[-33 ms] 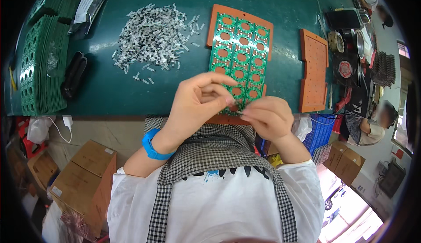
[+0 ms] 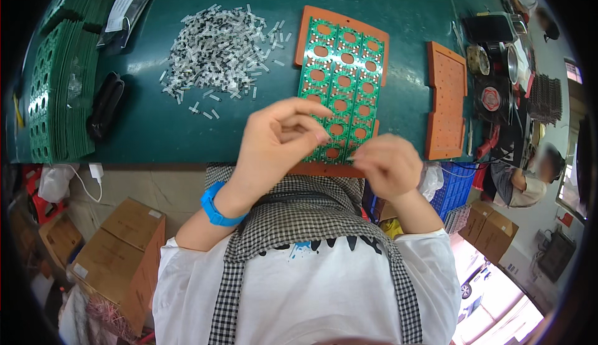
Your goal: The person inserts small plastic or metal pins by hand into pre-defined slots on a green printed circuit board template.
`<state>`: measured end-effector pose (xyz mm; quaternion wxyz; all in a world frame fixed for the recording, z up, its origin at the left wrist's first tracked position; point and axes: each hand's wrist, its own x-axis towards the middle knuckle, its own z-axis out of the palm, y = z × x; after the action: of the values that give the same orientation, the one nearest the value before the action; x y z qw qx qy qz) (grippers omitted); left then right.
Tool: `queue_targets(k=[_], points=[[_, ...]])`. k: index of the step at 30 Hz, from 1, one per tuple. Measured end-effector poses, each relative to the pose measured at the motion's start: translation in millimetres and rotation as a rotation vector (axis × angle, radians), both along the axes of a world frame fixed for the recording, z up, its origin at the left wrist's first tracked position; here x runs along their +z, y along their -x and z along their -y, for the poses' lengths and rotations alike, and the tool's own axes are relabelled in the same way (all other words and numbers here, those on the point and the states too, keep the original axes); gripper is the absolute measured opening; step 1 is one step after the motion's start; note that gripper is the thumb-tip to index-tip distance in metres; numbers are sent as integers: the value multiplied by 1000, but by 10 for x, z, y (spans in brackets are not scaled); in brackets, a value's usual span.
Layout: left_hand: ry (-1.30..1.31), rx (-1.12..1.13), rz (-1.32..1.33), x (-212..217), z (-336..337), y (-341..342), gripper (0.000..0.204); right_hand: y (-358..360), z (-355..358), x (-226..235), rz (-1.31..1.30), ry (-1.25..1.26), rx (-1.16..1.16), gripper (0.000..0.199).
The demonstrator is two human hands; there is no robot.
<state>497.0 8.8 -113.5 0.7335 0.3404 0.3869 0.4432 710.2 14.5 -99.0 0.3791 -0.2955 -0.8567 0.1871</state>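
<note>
A green circuit board panel [image 2: 339, 86] with rows of oval cut-outs lies on an orange fixture plate [image 2: 304, 27] in front of me. Over its near left part is my left hand [image 2: 277, 136], thumb and fingers drawn together at the tips; whatever small thing they pinch is too tiny to name. Beside the panel's near right corner my right hand [image 2: 392, 165] is closed, blurred by motion, and a pale speck shows at its fingertips. The two hands are apart. A pile of small clear-and-dark parts [image 2: 215, 52] is spread left of the panel.
Stacked green panels [image 2: 62, 95] stand at the left edge, near a black object [image 2: 106, 105] and a silver bag [image 2: 124, 18]. A second orange plate [image 2: 446, 102] lies to the right, before a tape roll [image 2: 491, 97]. Cardboard boxes [image 2: 118, 239] sit on the floor.
My right hand has moved a little right, away from the left hand, and is now blurred. My left hand has shifted slightly up and left, uncovering more of the panel's near edge.
</note>
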Motion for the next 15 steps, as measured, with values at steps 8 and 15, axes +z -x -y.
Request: queue_targets(k=[8,15], points=[[-120,157,-115,-68,-65,85,33,-263,-248,28,426,344,-158,12],[-74,125,-107,-77,-62,90,32,-269,-268,19,520,251,-127,16]])
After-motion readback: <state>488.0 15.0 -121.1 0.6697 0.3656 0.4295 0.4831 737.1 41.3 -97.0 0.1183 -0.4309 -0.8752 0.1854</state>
